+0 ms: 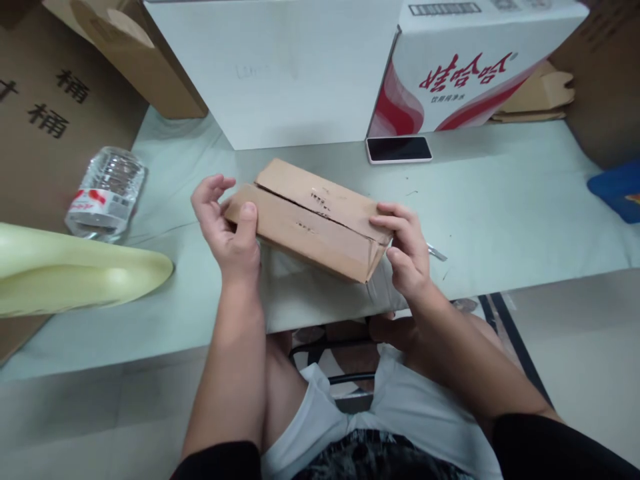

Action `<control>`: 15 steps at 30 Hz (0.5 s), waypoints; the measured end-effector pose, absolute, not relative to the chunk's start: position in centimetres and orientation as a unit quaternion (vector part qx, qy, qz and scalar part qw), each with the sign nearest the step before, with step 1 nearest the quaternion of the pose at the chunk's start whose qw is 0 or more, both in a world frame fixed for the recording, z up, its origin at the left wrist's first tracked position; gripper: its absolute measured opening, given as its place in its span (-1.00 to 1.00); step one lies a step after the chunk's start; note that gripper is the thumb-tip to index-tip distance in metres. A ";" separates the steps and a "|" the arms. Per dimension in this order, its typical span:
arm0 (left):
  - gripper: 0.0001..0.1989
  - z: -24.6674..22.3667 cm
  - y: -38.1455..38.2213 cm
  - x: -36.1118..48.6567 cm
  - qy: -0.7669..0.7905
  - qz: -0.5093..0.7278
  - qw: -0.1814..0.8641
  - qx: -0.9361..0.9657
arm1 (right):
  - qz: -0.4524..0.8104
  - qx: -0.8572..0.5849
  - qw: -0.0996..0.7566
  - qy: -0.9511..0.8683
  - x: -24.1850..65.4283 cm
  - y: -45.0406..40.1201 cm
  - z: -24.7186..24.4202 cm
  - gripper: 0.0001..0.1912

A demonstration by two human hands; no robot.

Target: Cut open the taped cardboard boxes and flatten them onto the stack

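Observation:
A small brown cardboard box (320, 223) is held tilted above the table near its front edge. Its two top flaps meet along a dark slit, with black printed marks on either side. My left hand (230, 227) grips the box's left end, thumb on top and some fingers raised behind. At the right end, my right hand (405, 247) holds the corner, fingertips on the top and thumb at the end face. Just beyond the right hand, a thin metal tool (437, 252) lies on the table, partly hidden.
A phone (399, 149) lies before a white carton (450, 80) with red lettering. The larger white box (295, 73) stands behind my hands. On the left are a plastic water bottle (106, 193) and a pale yellow-green object (80, 270). A blue item (617, 190) sits far right.

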State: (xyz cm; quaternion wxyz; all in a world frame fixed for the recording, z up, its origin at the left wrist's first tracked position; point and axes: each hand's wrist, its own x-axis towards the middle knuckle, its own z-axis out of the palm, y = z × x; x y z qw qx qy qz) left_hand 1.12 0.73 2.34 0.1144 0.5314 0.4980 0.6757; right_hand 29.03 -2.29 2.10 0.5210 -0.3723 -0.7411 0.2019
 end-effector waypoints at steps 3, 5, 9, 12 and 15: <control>-0.69 2.8 0.5 0.6 0.502 0.620 0.063 0.600 | 0.212 -0.367 0.516 -0.744 29.2 -2.6 2.2 -0.55; -0.70 3.0 0.4 0.2 0.495 0.591 0.059 0.635 | 0.222 -0.356 0.505 -0.755 29.2 -2.8 2.4 -0.55; -0.71 3.4 0.2 -0.5 0.512 0.563 0.093 0.642 | 0.267 -0.357 0.503 -0.740 29.4 -2.5 1.7 -0.54; -0.69 3.6 0.1 -0.8 0.533 0.572 0.103 0.615 | 0.331 -0.425 0.527 -0.657 29.3 -1.8 0.2 -0.39; -0.66 3.9 -0.1 -0.7 0.527 0.595 0.105 0.598 | 0.379 -0.451 0.518 -0.620 29.1 -1.4 -0.8 -0.30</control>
